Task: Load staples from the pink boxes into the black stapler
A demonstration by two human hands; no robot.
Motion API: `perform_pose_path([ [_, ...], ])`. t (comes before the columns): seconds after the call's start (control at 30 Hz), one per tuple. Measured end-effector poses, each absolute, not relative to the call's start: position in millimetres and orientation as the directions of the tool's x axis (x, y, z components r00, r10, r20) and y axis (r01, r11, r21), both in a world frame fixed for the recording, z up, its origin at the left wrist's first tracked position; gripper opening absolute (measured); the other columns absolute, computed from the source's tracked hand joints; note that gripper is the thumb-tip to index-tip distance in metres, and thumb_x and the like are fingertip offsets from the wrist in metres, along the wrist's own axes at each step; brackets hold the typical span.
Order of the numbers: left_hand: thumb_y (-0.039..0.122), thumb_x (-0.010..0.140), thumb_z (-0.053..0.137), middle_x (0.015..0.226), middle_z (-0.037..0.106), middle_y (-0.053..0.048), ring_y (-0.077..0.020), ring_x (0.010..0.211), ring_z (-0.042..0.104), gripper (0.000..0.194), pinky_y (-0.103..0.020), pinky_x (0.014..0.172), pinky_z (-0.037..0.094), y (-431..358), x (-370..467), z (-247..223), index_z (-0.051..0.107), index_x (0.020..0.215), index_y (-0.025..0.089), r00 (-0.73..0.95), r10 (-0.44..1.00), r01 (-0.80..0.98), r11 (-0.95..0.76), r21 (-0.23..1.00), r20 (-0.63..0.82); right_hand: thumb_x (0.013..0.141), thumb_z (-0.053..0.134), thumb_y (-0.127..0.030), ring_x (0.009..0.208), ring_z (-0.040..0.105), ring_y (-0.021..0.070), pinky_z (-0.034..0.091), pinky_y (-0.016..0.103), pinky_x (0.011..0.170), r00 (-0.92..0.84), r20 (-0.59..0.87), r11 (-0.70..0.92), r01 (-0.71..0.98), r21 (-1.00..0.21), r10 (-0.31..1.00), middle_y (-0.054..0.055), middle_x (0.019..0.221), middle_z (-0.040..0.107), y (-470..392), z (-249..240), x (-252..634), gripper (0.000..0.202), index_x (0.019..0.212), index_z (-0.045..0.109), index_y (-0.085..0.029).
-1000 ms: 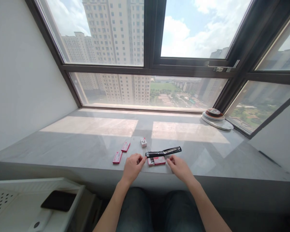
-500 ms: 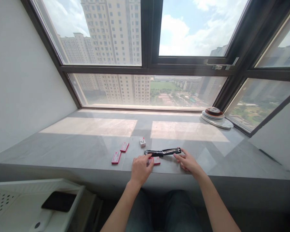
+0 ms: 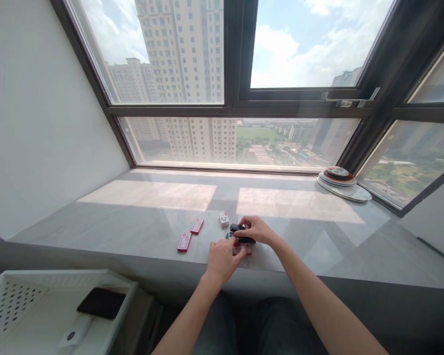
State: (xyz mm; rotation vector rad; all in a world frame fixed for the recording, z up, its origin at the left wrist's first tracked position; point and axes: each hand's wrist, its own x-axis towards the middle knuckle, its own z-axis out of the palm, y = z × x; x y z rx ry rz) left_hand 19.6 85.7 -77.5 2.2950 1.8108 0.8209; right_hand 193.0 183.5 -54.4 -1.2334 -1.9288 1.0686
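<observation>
A red box (image 3: 184,242) and a second box (image 3: 197,226) are laid flat near each other. The left hand's (image 3: 221,260) fingers are bent at the front box (image 3: 248,250) and stapler (image 3: 248,240); whether either is gripped cannot be told. Beyond stands a white box (image 3: 224,220). The stapler, apparently only partly folded, is pinched by the right hand (image 3: 259,230).

We see bright daylight pouring through the window (image 3: 237,111), laying pale sunlit patches across the sill (image 3: 140,217) and faint reflections at its right. Clouds glare nearly white. Below the ledge everything sinks into shade. Wide-angle distortion slants the frames outward, and fine details near the hands look soft.
</observation>
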Motion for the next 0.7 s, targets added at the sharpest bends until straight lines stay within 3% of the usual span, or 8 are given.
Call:
perform_pose_path([
  [0.1, 0.060, 0.092, 0.054, 0.090, 0.069, -0.008, -0.0292, 0.090, 0.061, 0.036, -0.044, 0.085, 0.036, 81.3, 23.8, -75.4, 0.067, 0.098, 0.026, 0.176, 0.909, 0.882, -0.316, 0.350, 0.379, 0.067, 0.080, -0.052, 0.053, 0.041, 0.0094, 0.025, 0.022, 0.050, -0.415, 0.049, 0.288, 0.537, -0.793, 0.909, -0.008, 0.055, 0.050, 184.5, -54.4, 190.6, 0.041, 0.087, 0.071, -0.017],
  [0.27, 0.046, 0.093, 0.060, 0.091, 0.067, -0.006, -0.0273, 0.095, 0.059, 0.020, -0.044, 0.087, 0.035, 76.4, 18.1, -78.2, 0.067, 0.093, 0.027, 0.265, 0.880, 0.849, -0.407, 0.338, 0.394, 0.068, 0.079, -0.050, 0.054, 0.043, 0.0098, 0.024, 0.022, 0.051, -0.423, 0.042, 0.300, 0.566, -0.767, 0.905, -0.007, 0.056, 0.052, 185.2, -55.9, 191.3, 0.039, 0.089, 0.071, -0.018],
  [0.43, 0.040, 0.090, 0.062, 0.093, 0.063, -0.008, -0.0280, 0.099, 0.055, 0.018, -0.044, 0.090, 0.035, 81.2, -35.5, -77.6, 0.066, 0.084, 0.023, 0.070, 0.893, 0.936, -0.213, 0.280, 0.445, 0.070, 0.078, -0.053, 0.055, 0.043, 0.0101, 0.025, 0.022, 0.052, -0.412, 0.030, 0.301, 0.610, -0.733, 0.910, -0.007, 0.058, 0.050, 187.8, -63.5, 194.9, 0.041, 0.090, 0.070, -0.018],
  [0.57, 0.039, 0.085, 0.066, 0.110, 0.063, -0.009, -0.0313, 0.109, 0.052, 0.017, -0.047, 0.094, 0.037, 93.0, -93.2, -80.5, 0.063, 0.080, 0.023, -0.115, 0.854, 0.961, -0.034, 0.275, 0.508, 0.073, 0.076, -0.054, 0.058, 0.046, 0.0111, 0.027, 0.023, 0.054, -0.410, 0.013, 0.295, 0.633, -0.716, 0.912, -0.006, 0.062, 0.051, 189.2, -68.6, 196.5, 0.043, 0.096, 0.069, -0.019],
  [0.7, 0.037, 0.082, 0.066, 0.137, 0.054, -0.008, -0.0305, 0.128, 0.046, 0.017, -0.045, 0.105, 0.039, 109.9, -127.6, -95.7, 0.059, 0.078, 0.022, -0.053, 0.861, 0.915, -0.161, 0.371, 0.506, 0.075, 0.075, -0.054, 0.059, 0.048, 0.0116, 0.027, 0.023, 0.055, -0.407, 0.010, 0.293, 0.641, -0.710, 0.913, -0.006, 0.063, 0.052, 187.8, -68.6, 195.5, 0.042, 0.096, 0.069, -0.019],
])
